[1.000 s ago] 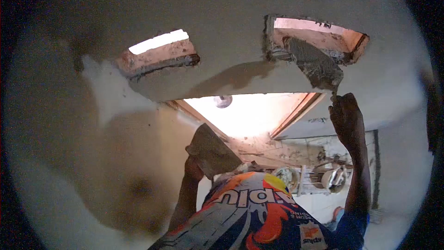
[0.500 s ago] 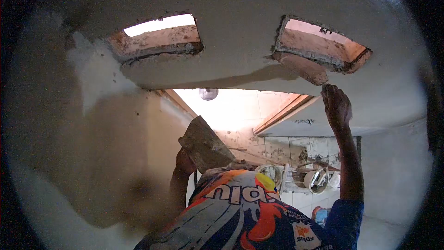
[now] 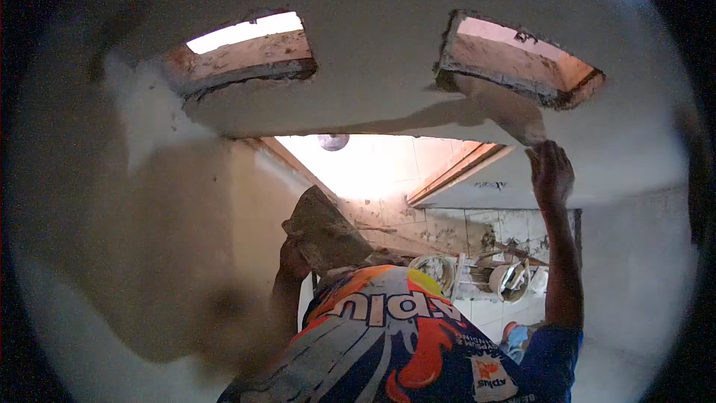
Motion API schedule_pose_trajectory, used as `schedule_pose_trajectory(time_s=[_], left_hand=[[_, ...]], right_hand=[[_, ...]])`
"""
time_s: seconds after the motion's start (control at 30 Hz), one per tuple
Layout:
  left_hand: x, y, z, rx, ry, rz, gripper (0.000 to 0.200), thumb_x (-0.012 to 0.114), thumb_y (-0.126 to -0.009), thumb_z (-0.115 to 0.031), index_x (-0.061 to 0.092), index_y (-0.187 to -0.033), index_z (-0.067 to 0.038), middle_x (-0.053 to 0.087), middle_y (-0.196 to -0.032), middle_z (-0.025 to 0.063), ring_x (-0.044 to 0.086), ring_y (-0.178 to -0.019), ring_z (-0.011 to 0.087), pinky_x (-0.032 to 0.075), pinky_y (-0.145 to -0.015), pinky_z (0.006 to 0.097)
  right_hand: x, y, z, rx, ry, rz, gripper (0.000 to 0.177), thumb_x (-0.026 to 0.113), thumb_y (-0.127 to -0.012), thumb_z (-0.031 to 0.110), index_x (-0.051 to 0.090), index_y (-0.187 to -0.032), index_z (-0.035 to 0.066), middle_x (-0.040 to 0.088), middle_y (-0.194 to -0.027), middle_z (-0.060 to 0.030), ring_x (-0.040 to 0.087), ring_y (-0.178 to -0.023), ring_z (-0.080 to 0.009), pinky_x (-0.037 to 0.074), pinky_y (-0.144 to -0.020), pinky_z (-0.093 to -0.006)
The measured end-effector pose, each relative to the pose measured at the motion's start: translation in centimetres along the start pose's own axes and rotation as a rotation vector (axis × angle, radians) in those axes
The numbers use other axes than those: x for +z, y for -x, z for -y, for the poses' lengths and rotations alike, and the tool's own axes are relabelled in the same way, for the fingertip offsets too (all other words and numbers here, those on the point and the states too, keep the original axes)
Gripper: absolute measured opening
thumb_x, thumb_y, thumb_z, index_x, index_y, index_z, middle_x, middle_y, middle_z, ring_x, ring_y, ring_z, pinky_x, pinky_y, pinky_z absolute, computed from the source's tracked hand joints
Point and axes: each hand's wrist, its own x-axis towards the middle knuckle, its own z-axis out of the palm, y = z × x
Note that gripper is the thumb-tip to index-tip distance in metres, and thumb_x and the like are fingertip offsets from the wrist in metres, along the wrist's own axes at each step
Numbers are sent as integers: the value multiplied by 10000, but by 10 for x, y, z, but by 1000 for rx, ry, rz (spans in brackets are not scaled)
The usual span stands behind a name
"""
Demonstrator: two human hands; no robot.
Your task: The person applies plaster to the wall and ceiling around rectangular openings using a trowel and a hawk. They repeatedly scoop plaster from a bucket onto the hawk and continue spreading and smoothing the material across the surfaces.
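Observation:
My right hand (image 3: 552,172) is raised at the right, its fingers closed around the handle of a broad putty knife (image 3: 520,116). The blade is blurred and lies against the plastered wall (image 3: 380,97), just under the right-hand opening (image 3: 514,63). The grip itself is mostly hidden by my fingers. At the lower left, in front of my chest, my left hand (image 3: 294,255) holds a flat, plaster-smeared board (image 3: 328,233) by its left edge. A damp, darker streak (image 3: 440,113) runs across the wall left of the blade.
Another rough-edged opening (image 3: 253,56) sits at the upper left. Below the wall is a bright doorway (image 3: 373,168) with a wooden frame (image 3: 462,172). Lower right, a bucket (image 3: 509,281) and other plaster-stained containers stand by a tiled wall (image 3: 447,227).
My right hand has moved slightly right and down, with the putty knife's blade sliding right along the wall. My left hand and the board stay nearly in place.

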Motion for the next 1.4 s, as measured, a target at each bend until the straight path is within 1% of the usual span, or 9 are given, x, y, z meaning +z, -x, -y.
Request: schedule_pose_trajectory(time_s=[0.5, 0.57, 0.63, 0.77, 0.93, 1.13, 1.23, 1.27, 1.4], left_hand=[[16, 0, 0, 41, -225, -85, 450, 460, -843, -236, 381, -1237, -33, 462, -1208, 140, 449, -1106, 306, 357, -958, 443], [11, 2, 1, 97, -405, -53, 443, 455, -847, -235, 385, -1237, -37, 459, -1213, 140, 450, -1106, 304, 356, -960, 440], [-10, -8, 4, -5, -36, -164, 416, 324, -921, -303, 383, -1237, -39, 453, -1219, 165, 462, -1088, 320, 407, -909, 466], [-9, -15, 1, 7, -216, -37, 407, 390, -899, -279, 394, -1236, -51, 449, -1231, 133, 442, -1118, 302, 371, -949, 445], [29, -15, -13, -76, -99, -32, 436, 385, -903, -334, 387, -1235, -51, 450, -1222, 140, 450, -1107, 314, 377, -939, 472], [28, 5, -26, -14, -254, -27, 430, 425, -882, -313, 403, -1229, -58, 468, -1193, 154, 458, -1086, 339, 381, -922, 499], [11, 11, -25, -2, -238, -56, 434, 437, -883, -342, 423, -1218, -66, 485, -1178, 152, 465, -1067, 349, 383, -908, 516], [8, 12, -24, 2, -213, -80, 437, 449, -878, -337, 420, -1219, -64, 487, -1178, 150, 468, -1064, 347, 387, -905, 512], [24, 6, -19, 26, -225, -73, 429, 472, -870, -303, 420, -1216, -54, 490, -1172, 153, 479, -1054, 323, 398, -908, 475]], right_hand=[[17, 56, -70, 159, 298, -5, 189, 535, -808, 138, 547, -982, 66, 590, -913, -99, 559, -822, -275, 442, -678, -385], [24, 76, -37, 276, -292, -111, 173, 526, -818, 114, 551, -974, 42, 597, -934, -124, 568, -814, -287, 451, -694, -365], [36, 95, 7, 355, -676, 72, 147, 496, -835, 111, 557, -931, 18, 596, -841, -110, 563, -757, -253, 452, -696, -348], [50, 79, 109, 691, -1521, 316, 188, 529, -815, 174, 574, -885, 5, 522, -640, -24, 501, -564, -127, 449, -559, -285], [108, 47, 155, 509, -1820, 220, 221, 533, -813, 219, 581, -865, 10, 491, -597, 8, 460, -508, -73, 406, -477, -223], [163, 65, 89, 492, -2041, 207, 261, 501, -858, 246, 567, -916, 0, 455, -567, 28, 425, -477, -63, 374, -439, -215], [178, 86, 39, 671, -1814, -23, 478, 455, -844, 469, 549, -916, 5, 515, -617, -7, 463, -478, -82, 367, -418, -191], [191, 103, 13, 513, -1682, -85, 467, 448, -847, 471, 545, -918, 20, 504, -613, -7, 462, -485, -85, 380, -422, -194], [171, 126, -30, 898, -1632, -145, 338, 411, -876, 385, 513, -880, 63, 441, -631, 9, 419, -523, -86, 354, -469, -240]])
